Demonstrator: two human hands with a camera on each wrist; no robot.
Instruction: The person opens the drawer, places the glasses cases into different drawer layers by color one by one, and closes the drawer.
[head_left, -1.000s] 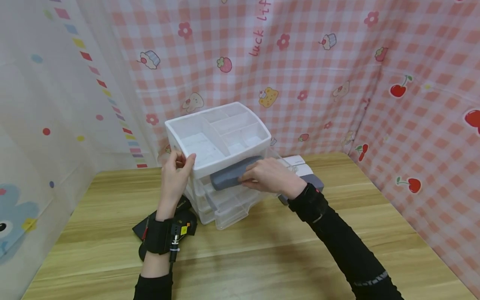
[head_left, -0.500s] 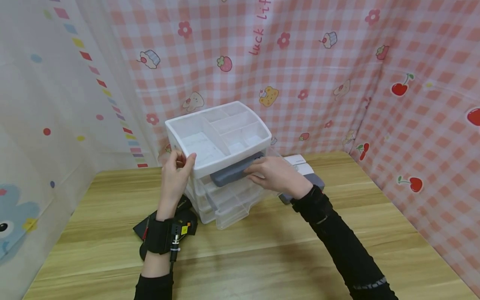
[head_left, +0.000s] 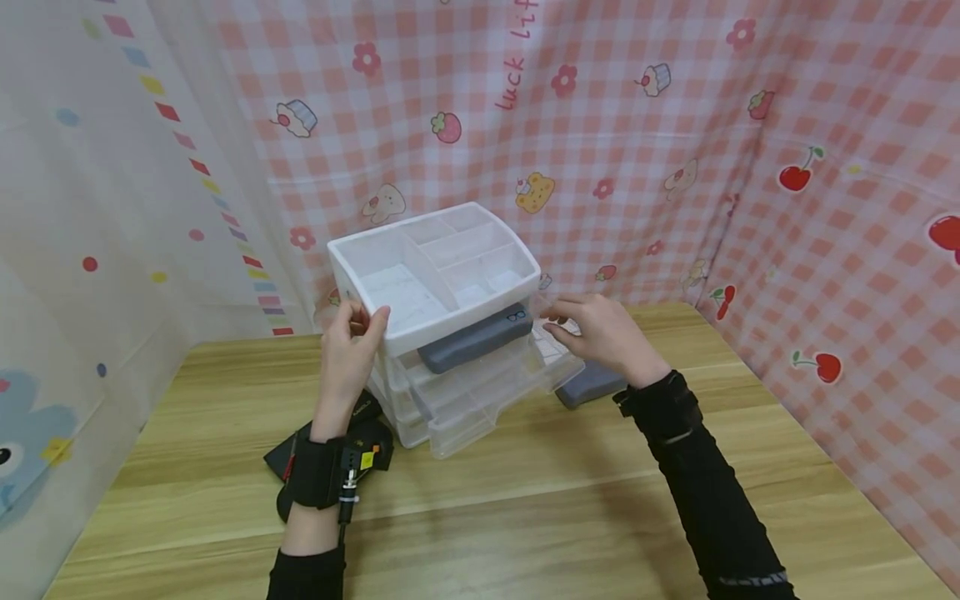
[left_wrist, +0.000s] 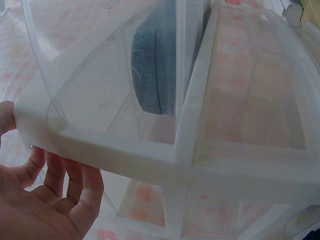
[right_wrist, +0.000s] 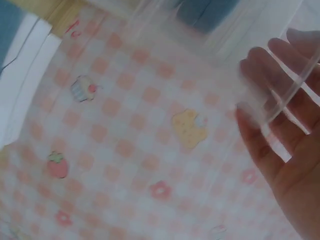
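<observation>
A white plastic drawer organizer (head_left: 454, 323), its top divided into compartments, stands on the table. My left hand (head_left: 351, 354) grips its left front corner, with the thumb on the top edge and the fingers under the rim in the left wrist view. From its front, a clear drawer (head_left: 463, 429) sticks out. A grey glasses case (head_left: 474, 342) with a small glasses print lies in the upper opening below the top tray. To its right, my right hand (head_left: 606, 340) is apart from the case, fingers loosely bent; in the right wrist view a clear plastic edge crosses the fingers (right_wrist: 280, 85).
Beside the organizer on the right lies another grey case (head_left: 591, 385), next to white boxes (head_left: 553, 343) partly hidden by the drawer and hand. Black items (head_left: 371, 437) lie under the left wrist. Checked cloth (head_left: 637, 208) hangs close behind the organizer.
The right hand has let go of the glasses case and moved right. The case sits farther back under the top tray. The left hand has stayed at the corner.
</observation>
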